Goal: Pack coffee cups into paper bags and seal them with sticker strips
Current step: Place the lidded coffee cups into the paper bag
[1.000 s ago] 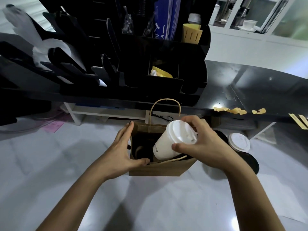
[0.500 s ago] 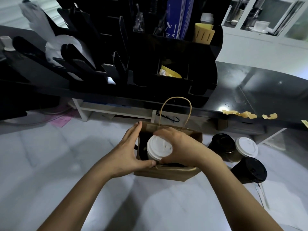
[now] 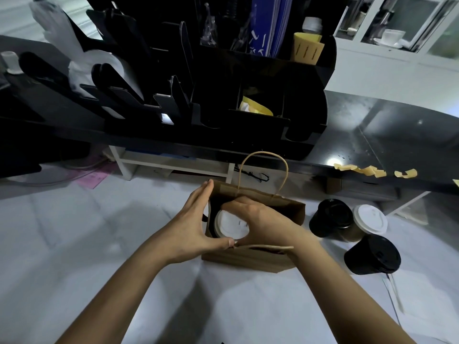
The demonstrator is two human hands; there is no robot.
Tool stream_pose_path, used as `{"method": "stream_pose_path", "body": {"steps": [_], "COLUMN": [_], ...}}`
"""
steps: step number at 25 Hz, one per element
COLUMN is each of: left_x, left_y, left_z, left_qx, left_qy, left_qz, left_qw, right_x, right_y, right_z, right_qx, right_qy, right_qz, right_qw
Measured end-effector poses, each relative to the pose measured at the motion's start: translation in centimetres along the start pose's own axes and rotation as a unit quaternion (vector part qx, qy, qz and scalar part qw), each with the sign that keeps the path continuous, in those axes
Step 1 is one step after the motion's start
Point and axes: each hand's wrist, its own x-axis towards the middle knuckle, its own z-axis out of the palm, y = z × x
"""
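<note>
A brown paper bag [image 3: 250, 259] with twisted handles stands open on the white table. A white-lidded coffee cup [image 3: 231, 224] sits upright inside it, at its left side. My right hand [image 3: 258, 219] reaches into the bag from the right, fingers curled round the cup's rim. My left hand [image 3: 196, 219] holds the bag's left edge, fingers straight along the side and thumb pressed to the near rim. Yellow sticker strips [image 3: 360, 169] lie on the black counter at right.
Three more cups stand right of the bag: two black-lidded [image 3: 331, 217] [image 3: 372, 254] and one white-lidded [image 3: 370, 219]. A black organiser rack [image 3: 223, 100] fills the counter behind. White wrapped sticks [image 3: 393, 294] lie at the right.
The cup went from tilted above the bag's mouth down into the bag and now sits lower, upright. My left hand stayed on the bag's left edge.
</note>
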Motion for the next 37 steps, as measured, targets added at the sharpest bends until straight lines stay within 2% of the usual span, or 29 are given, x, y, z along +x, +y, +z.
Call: {"method": "stream_pose_path", "body": {"steps": [5,12,24,28,37], "left_x": [0.2,0.3,0.4,0.5,0.8], "left_y": [0.0,-0.1,0.3,0.2,0.1], "left_z": [0.1,0.2,0.2,0.2,0.9], "left_qx": [0.000,0.000,0.004,-0.006,-0.020], "left_qy": [0.000,-0.005,0.002,0.008,0.022], "left_qz": [0.011,0.012,0.002,0.002,-0.014], "left_qw": [1.000,1.000,1.000,1.000,0.999], "right_x": [0.4,2.4,1.8,0.3,-4.7], "right_y": [0.0,0.3,0.7,0.8,2.2], "right_z": [0.6,1.4,1.2,-0.1,-3.2], "right_qx": [-0.011,-0.043,-0.023,0.002,0.045], "right_qy": [-0.006,-0.053,-0.071,-0.020,0.121], "right_qz": [0.006,0.034,0.037,0.037,0.103], "right_qw": [1.000,0.997,0.997,0.999,0.986]}}
